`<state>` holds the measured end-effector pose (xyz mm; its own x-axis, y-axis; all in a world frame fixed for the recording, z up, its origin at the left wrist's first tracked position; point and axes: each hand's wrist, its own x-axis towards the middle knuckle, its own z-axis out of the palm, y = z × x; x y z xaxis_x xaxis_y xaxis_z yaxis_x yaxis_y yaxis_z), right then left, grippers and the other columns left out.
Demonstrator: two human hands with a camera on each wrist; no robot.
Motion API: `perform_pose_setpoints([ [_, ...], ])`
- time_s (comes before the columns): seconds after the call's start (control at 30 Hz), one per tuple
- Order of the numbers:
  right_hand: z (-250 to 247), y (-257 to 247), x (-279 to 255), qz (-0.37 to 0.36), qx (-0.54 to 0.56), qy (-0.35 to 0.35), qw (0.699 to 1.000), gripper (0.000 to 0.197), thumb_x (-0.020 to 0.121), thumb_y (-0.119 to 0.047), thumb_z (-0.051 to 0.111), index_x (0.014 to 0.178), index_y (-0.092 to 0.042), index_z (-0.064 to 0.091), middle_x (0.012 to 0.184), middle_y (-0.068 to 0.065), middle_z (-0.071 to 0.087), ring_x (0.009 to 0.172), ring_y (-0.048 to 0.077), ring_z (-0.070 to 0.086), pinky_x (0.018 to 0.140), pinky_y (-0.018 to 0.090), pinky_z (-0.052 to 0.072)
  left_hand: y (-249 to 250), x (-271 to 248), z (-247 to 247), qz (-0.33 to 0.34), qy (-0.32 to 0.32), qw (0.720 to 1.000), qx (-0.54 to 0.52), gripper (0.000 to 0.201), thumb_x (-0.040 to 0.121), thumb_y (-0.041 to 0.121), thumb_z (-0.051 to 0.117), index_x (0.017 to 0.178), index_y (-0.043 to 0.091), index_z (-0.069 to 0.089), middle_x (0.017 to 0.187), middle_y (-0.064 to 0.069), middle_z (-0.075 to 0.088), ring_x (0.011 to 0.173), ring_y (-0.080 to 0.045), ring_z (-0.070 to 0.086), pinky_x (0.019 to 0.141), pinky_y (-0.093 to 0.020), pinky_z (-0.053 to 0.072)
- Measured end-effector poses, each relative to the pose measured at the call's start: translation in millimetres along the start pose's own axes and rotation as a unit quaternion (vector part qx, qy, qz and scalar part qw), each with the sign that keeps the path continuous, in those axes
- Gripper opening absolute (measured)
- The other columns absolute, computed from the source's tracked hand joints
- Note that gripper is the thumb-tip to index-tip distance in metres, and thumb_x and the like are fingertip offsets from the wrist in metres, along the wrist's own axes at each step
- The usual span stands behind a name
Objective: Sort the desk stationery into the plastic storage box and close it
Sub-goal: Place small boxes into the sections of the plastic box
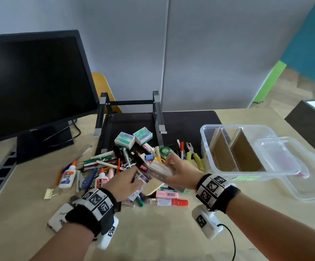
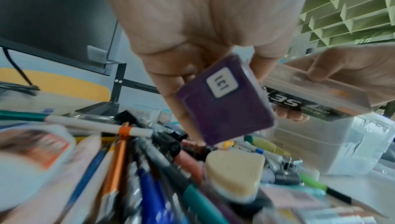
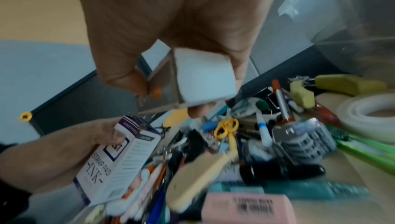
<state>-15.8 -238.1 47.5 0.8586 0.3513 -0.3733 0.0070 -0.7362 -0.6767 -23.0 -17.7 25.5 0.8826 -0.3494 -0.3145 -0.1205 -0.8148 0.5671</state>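
Currently both hands hover above the stationery pile point(image 1: 134, 166) on the worktop point(image 1: 162, 232). Left hand point(image 1: 123, 182) fingers curl round a stamp-pad ink box point(image 3: 119, 160); right hand point(image 1: 181, 175) fingers clamp a clear oblong case point(image 1: 159, 169). Step in hand — pickup. Next move, probably: carry both rightward to the open, divided storage box point(image 1: 235, 127) — its lid point(image 1: 303, 185) leans alongside.

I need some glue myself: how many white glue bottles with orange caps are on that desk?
2. One glue bottle lies at the pile's left edge; a second glue bottle lies further right, just beyond the left hand. Others may be buried in the pile.
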Motion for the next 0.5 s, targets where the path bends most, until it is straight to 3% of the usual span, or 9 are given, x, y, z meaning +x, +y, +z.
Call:
perform_pose_setpoints([
  [0.07, -11.7, -0.9, 0.9, 0.011, 0.082, 0.026, 0.996, 0.034, 0.088, -0.038, 0.058, 0.108, -0.021, 0.037, 0.094, 0.002, 0.063, 0.064, 0.013, 0.063, 0.051, 0.021, 0.052, 6.0, 14.6, -7.0, 0.004, 0.007, 1.0, -0.017, 0.016, 0.091, 0.038, 0.041, 0.091, 0.022, 0.042, 0.073, -0.001, 0.052, 0.068, -0.023, 0.051, 0.065, -0.035, 0.036],
  [0.17, -28.0, 3.0, 1.6, 0.033, 0.218, 0.094, 0.971, 0.018, 0.09, -0.027, 0.053, 0.103, -0.021, 0.042, 0.076, 0.003, 0.055, 0.055, 0.015, 0.052, 0.05, 0.028, 0.043, 21.4, 34.8, -16.1, 0.028, 0.034, 0.998, -0.033, 0.02, 0.096, 0.038, 0.042, 0.101, 0.018, 0.042, 0.079, -0.007, 0.058, 0.072, -0.027, 0.056, 0.066, -0.037, 0.04],
  [0.27, -48.8, 8.7, -5.7, 0.036, 0.268, 0.118, 0.956, 0.043, 0.073, -0.029, 0.065, 0.109, -0.022, 0.043, 0.079, 0.007, 0.055, 0.058, 0.02, 0.052, 0.052, 0.029, 0.043, 50.1, 50.6, -24.7, 0.061, 0.067, 0.994, -0.057, 0.029, 0.095, 0.043, 0.047, 0.106, 0.016, 0.042, 0.08, -0.006, 0.06, 0.07, -0.021, 0.057, 0.062, -0.034, 0.04],
  [0.37, -68.1, 17.6, -14.5, 0.042, 0.224, 0.138, 0.964, 0.06, 0.074, -0.016, 0.074, 0.121, -0.023, 0.038, 0.089, 0.008, 0.06, 0.068, 0.024, 0.057, 0.061, 0.036, 0.05, 73.9, 68.6, -25.0, 0.072, 0.081, 0.992, -0.069, 0.038, 0.087, 0.05, 0.057, 0.102, 0.02, 0.041, 0.076, 0.004, 0.056, 0.071, -0.014, 0.055, 0.062, -0.031, 0.039],
  [0.5, -96.7, 30.2, -30.7, 0.059, 0.25, 0.206, 0.944, 0.044, 0.08, -0.009, 0.065, 0.118, -0.016, 0.043, 0.092, 0.012, 0.06, 0.069, 0.027, 0.059, 0.063, 0.039, 0.052, 95.8, 92.3, -11.6, 0.056, 0.061, 0.993, -0.084, 0.041, 0.08, 0.044, 0.067, 0.107, 0.018, 0.049, 0.104, 0.005, 0.061, 0.103, -0.011, 0.056, 0.084, -0.033, 0.048],
])
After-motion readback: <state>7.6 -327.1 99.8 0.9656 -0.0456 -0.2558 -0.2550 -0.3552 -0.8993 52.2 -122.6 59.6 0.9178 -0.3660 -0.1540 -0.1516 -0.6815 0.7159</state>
